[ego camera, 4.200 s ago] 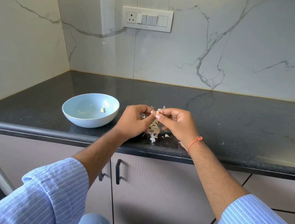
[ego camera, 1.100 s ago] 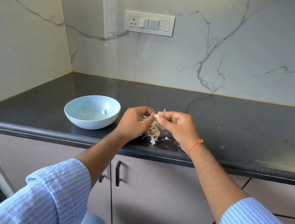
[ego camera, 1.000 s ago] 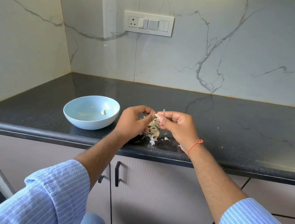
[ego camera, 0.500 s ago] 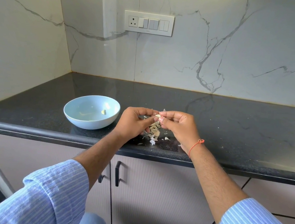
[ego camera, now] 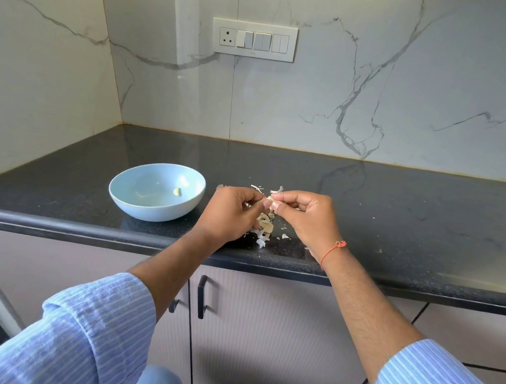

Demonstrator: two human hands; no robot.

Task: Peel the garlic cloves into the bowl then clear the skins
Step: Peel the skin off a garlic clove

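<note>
1. Head view, nearest: two forearms in rolled blue striped sleeves (ego camera: 96, 325) reach forward over grey cabinet doors (ego camera: 264, 330) with black handles.
2. At the front edge of the black counter (ego camera: 396, 222), the left hand (ego camera: 231, 214) and right hand (ego camera: 307, 218) meet, fingertips touching. An orange thread (ego camera: 333, 251) circles the right wrist.
3. Both hands pinch one small garlic clove (ego camera: 270, 197) between thumbs and forefingers; the other fingers are curled in. A shred of skin sticks up from it.
4. Beneath and between the hands, a heap of garlic skins (ego camera: 263, 229) lies on the counter, with loose flakes scattered just beside it.
5. Left of the hands, near but apart: a pale blue bowl (ego camera: 140, 206), upright, with one peeled clove (ego camera: 177, 191) inside.
6. Farthest: white marble wall with a switch panel (ego camera: 254, 39).
</note>
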